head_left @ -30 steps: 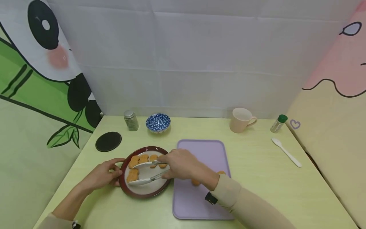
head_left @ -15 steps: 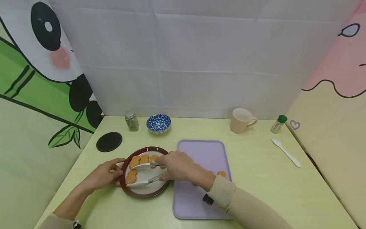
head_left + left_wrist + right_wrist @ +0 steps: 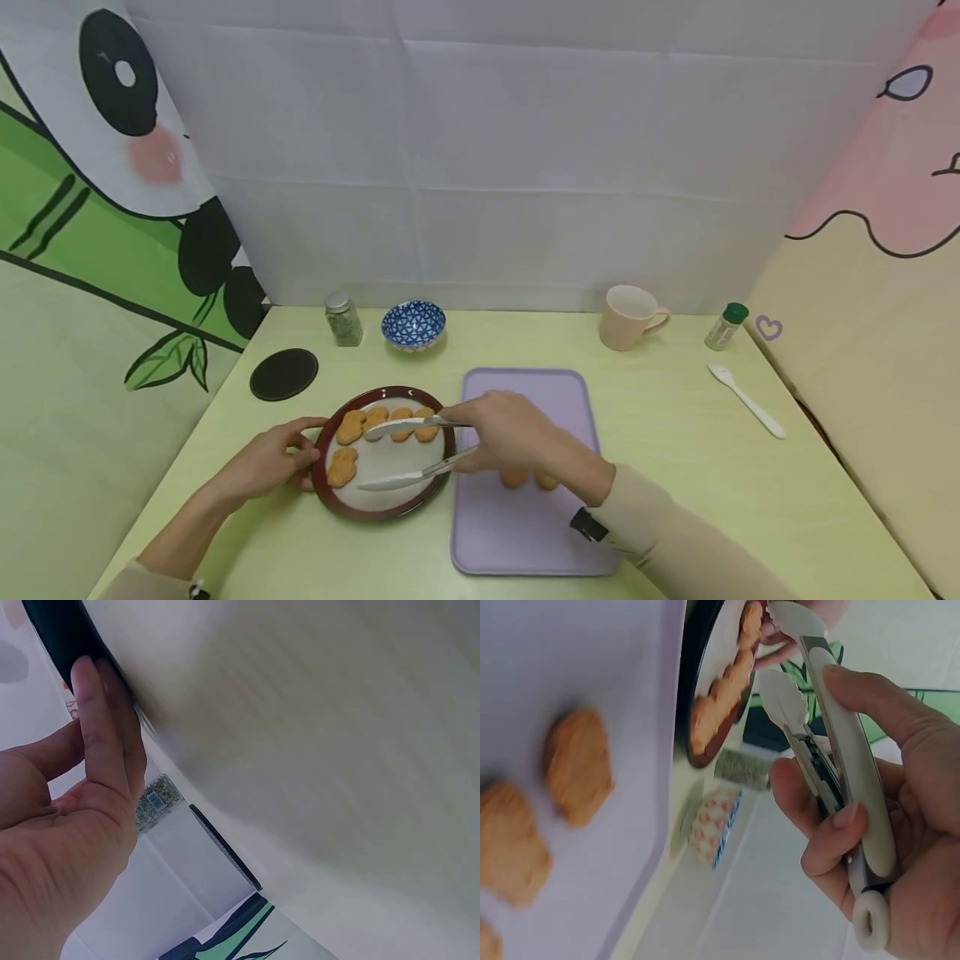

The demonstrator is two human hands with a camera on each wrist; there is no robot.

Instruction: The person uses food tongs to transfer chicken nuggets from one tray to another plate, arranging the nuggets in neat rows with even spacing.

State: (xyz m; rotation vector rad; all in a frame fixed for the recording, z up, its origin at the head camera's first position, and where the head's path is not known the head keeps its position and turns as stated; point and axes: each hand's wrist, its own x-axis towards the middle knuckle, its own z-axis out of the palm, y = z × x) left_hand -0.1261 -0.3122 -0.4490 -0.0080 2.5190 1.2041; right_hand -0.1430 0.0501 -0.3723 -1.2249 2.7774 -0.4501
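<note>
My left hand (image 3: 262, 458) holds the left rim of a brown-rimmed white plate (image 3: 386, 454), thumb and fingers at its edge. In the left wrist view its fingers (image 3: 101, 742) lie against the plate's dark outer side. My right hand (image 3: 510, 433) grips a pair of tongs (image 3: 855, 765) with white tips. The tongs stand spread over the plate, nothing pinched between them. Several golden nuggets lie in a row at the plate's back, partly behind the upper tong arm; one more nugget (image 3: 342, 468) lies in front at the left.
A purple tray (image 3: 525, 533) bearing several nuggets (image 3: 581, 765) lies right of the plate, partly under my right forearm. Behind are a black coaster (image 3: 283, 374), a spice jar (image 3: 343, 321), a blue bowl (image 3: 413, 325) and a mug (image 3: 628, 318). A green-capped shaker (image 3: 726, 327) and white fork (image 3: 746, 400) lie right.
The tongs have drawn back to the right with my right hand, away from the front nugget, which has shifted slightly toward the front left. My left hand keeps its place on the plate.
</note>
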